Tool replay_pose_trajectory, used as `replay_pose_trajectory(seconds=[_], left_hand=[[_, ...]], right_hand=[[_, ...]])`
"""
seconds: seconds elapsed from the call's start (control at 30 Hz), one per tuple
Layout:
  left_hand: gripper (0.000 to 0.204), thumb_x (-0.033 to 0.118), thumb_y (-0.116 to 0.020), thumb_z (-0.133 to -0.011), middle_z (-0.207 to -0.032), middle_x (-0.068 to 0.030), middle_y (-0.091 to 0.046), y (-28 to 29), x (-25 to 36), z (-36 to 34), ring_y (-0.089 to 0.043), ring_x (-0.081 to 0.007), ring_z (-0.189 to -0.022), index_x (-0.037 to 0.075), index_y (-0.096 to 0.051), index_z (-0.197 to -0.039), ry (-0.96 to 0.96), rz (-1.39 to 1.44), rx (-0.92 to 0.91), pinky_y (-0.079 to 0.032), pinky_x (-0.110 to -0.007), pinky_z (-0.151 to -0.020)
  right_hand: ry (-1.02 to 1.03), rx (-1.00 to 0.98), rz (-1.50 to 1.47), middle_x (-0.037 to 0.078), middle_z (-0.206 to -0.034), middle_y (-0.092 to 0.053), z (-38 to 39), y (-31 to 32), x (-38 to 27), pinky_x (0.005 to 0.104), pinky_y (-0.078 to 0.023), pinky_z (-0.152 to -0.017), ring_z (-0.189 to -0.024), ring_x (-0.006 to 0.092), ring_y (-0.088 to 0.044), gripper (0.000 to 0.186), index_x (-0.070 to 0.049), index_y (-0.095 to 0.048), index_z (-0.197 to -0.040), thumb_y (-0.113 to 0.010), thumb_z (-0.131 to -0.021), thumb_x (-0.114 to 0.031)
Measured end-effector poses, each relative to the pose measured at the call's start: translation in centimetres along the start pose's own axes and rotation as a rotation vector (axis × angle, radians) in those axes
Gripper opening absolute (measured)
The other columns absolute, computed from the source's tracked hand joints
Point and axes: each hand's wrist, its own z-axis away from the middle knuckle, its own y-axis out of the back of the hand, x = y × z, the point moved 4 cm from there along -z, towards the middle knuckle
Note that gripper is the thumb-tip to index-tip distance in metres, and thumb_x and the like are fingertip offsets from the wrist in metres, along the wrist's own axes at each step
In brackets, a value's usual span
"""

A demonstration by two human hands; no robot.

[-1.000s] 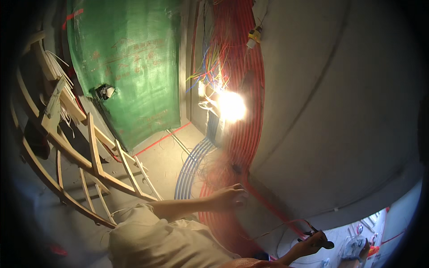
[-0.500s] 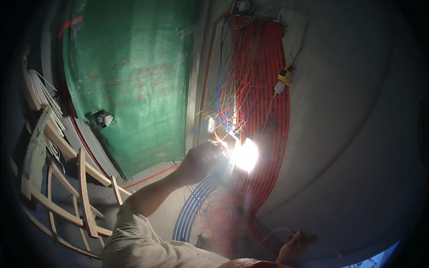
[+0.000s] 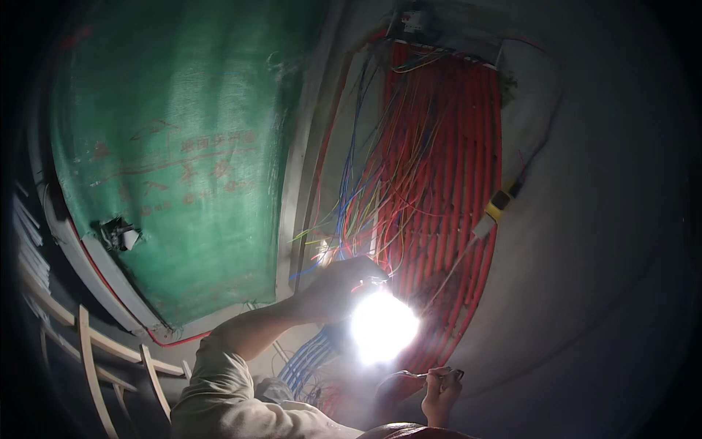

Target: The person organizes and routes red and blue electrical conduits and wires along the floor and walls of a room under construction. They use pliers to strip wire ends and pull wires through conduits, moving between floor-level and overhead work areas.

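The person's left hand [image 3: 335, 289] is at a glaring lamp [image 3: 385, 328], before the red conduits' [image 3: 446, 183] lower left edge; its grip cannot be told. Near their lower end, the right hand [image 3: 440, 397] clasps a slim tool [image 3: 458, 374].

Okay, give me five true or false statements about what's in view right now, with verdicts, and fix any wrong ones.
1. The green sheet is left of the red pipes. True.
2. The right hand is empty. False: the right hand holds a slim object, too unclear to name.
3. A bright light shows right beside the left hand. True.
4. The blue pipes appear higher in the picture than the left hand. False: the blue pipes appear lower.
5. The yellow and black device hangs in front of the green sheet. False: the device shows at the right edge of the red pipes.
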Motion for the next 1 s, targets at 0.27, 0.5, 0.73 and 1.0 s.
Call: replay_pose_trajectory(seconds=[0.27, 0.5, 0.73, 1.0], left_hand=[[0.022, -0.003, -0.064, -0.090, -0.101, -0.0072, -0.073, 13.0, -13.8, -12.7, -0.070, -0.0144, -0.087, 0.007, -0.071, -0.109, -0.339, 0.074, 0.296, -0.053, -0.026, -0.070], [0.028, -0.009, -0.056, -0.089, -0.099, -0.0092, -0.072, 22.5, -20.1, -28.2, -0.069, -0.0132, -0.089, 0.003, -0.069, -0.111, -0.536, 0.133, 0.406, -0.054, -0.026, -0.075], [0.037, 0.007, -0.045, -0.093, -0.117, -0.0154, -0.071, 27.1, -16.7, -47.1, -0.067, -0.0307, -0.107, 0.002, -0.067, -0.123, -0.751, -0.164, 0.366, -0.050, -0.041, -0.098], [0.035, 0.008, -0.043, -0.099, -0.128, -0.0152, -0.066, 24.6, -17.4, -62.2, -0.064, -0.0319, -0.115, 0.005, -0.065, -0.125, -0.769, -0.846, 0.247, -0.052, -0.042, -0.097]], right_hand=[[-0.028, -0.078, 0.769, 0.022, -0.120, -0.058, 0.1, -11.4, 14.1, 0.0470, -0.043, -0.095, -0.109, 0.0361, -0.056, 0.032, -0.002, -0.052, -0.128, -0.050, -0.102, -0.019], [-0.284, -0.042, 1.170, 0.027, -0.130, -0.057, -0.5, -18.7, 17.2, 0.0505, -0.042, -0.103, -0.119, 0.0412, -0.055, 0.040, -0.002, -0.050, -0.139, -0.045, -0.104, -0.021], [-0.435, 0.131, 1.086, 0.024, -0.121, -0.058, -3.2, -21.9, 12.9, 0.0478, -0.043, -0.097, -0.111, 0.0376, -0.057, 0.033, -0.002, -0.052, -0.130, -0.048, -0.103, -0.020], [-0.509, 0.315, 0.911, 0.020, -0.110, -0.059, -3.5, -22.6, 9.9, 0.0447, -0.044, -0.090, -0.102, 0.0336, -0.058, 0.027, -0.001, -0.054, -0.121, -0.051, -0.101, -0.019]])
